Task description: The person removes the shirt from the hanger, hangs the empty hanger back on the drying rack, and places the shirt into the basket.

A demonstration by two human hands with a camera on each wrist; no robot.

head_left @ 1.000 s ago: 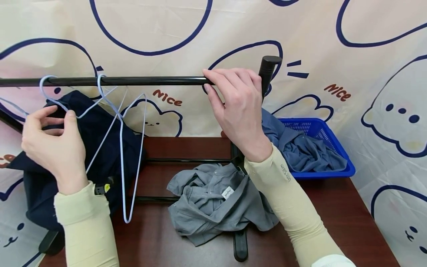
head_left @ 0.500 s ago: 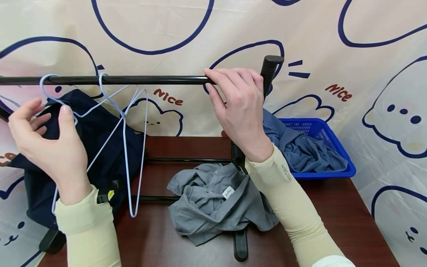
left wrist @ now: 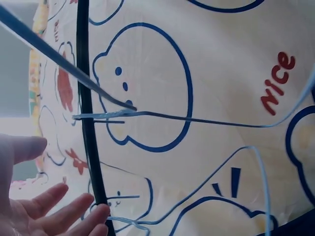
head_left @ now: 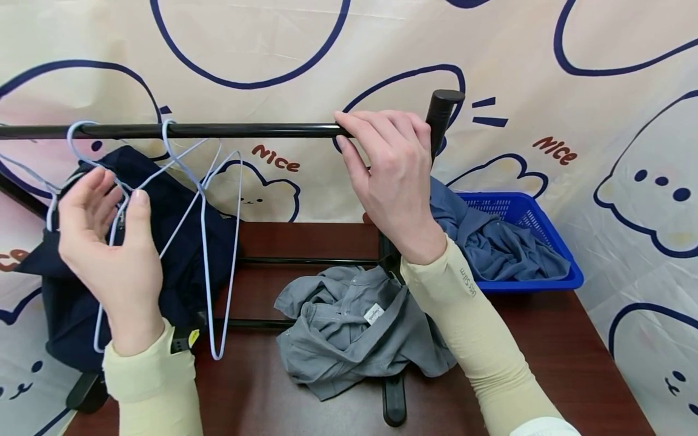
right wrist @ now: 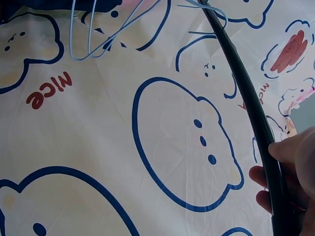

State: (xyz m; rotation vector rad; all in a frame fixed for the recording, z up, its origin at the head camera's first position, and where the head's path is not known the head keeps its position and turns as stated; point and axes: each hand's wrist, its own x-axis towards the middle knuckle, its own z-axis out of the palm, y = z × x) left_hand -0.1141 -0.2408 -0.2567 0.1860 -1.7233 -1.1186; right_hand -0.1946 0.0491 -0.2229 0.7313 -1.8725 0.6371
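Note:
My right hand (head_left: pixel 389 175) grips the black rail (head_left: pixel 245 131) near its right end; in the right wrist view the thumb and fingers (right wrist: pixel 264 200) wrap round it. My left hand (head_left: pixel 111 260) is raised below the rail at the left, its fingers loosely bent beside the neck of a pale blue hanger (head_left: pixel 71 145). The left wrist view shows those fingers (left wrist: pixel 51 201) spread apart. Behind this hand hangs a navy garment (head_left: pixel 180 260), partly covered by it. Another pale blue wire hanger (head_left: pixel 206 254) hangs bare on the rail to the right.
A crumpled grey shirt (head_left: pixel 349 345) with a white label lies across the rack's base on the brown table (head_left: pixel 523 375). At the back right stands a blue basket (head_left: pixel 575 281) holding a blue-grey garment (head_left: pixel 501 251). A black rack foot (head_left: pixel 394 402) points forward.
My left hand drew left off the hanger's neck with its fingers spreading, then came back right and a little lower. The bare hanger swung slightly. My right hand stayed on the rail.

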